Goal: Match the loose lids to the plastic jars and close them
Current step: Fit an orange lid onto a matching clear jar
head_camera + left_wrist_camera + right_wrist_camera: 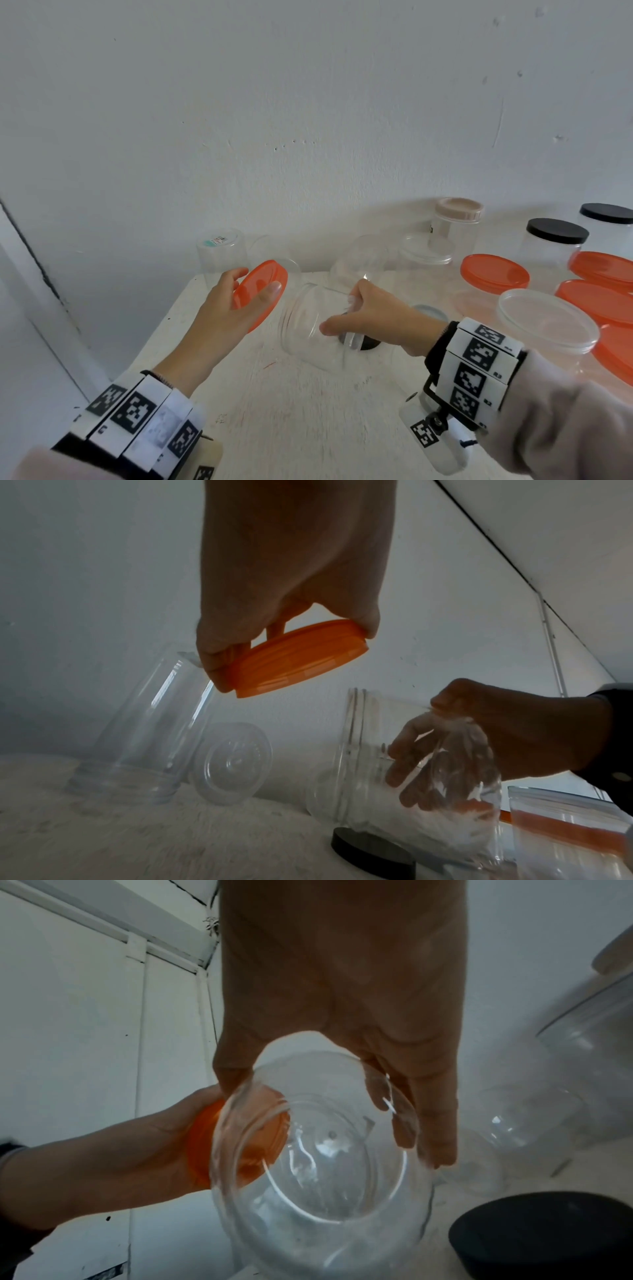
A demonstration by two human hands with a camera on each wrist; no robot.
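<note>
My left hand (257,281) grips an orange screw lid (262,274) by its rim, thumb across the top, tilted and raised above the white table (274,411). In the left wrist view the orange lid (298,658) shows its threaded underside. My right hand (342,308) grips a clear, lidless plastic jar (301,329) around its body. The jar is tipped on its side with the mouth pointing left toward the lid, a small gap between them. In the right wrist view I look through the jar (325,1164) from its base, with the lid (202,1137) behind its mouth.
A loose black lid (368,344) lies on the table under the tilted jar. An upturned clear jar (222,253) and a clear lid (232,761) stand at the back left. Several jars with orange (495,274), black (556,233), beige (459,209) and clear (548,318) lids crowd the right side.
</note>
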